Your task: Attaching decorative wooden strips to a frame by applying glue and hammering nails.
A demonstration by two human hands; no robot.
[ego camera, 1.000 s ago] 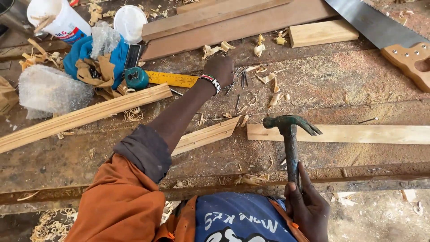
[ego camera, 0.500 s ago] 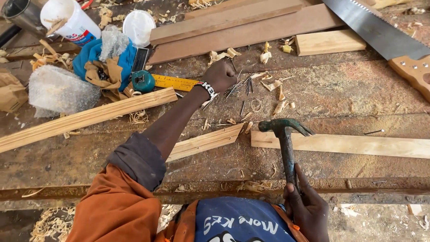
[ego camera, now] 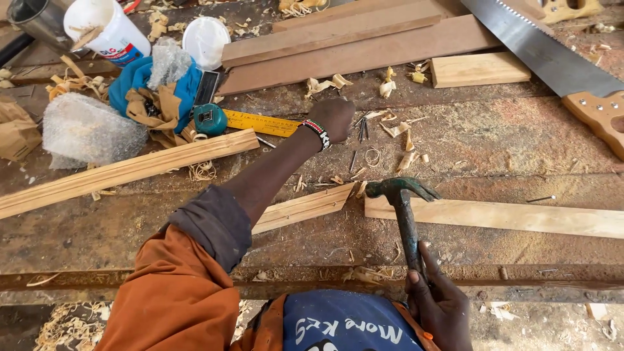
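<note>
Our left hand (ego camera: 335, 117) closes over the loose nails (ego camera: 361, 130) beyond the two mitred strips (ego camera: 305, 208), while our right hand (ego camera: 437, 300) grips the claw hammer (ego camera: 402, 201) low. We pinch one nail cleanly and keep the hammer head parked over the joint.

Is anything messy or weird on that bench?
Yes. Curly wood shavings and loose nails lie scattered over the workbench, by the left hand. The tape measure sits with its yellow blade pulled out.
</note>
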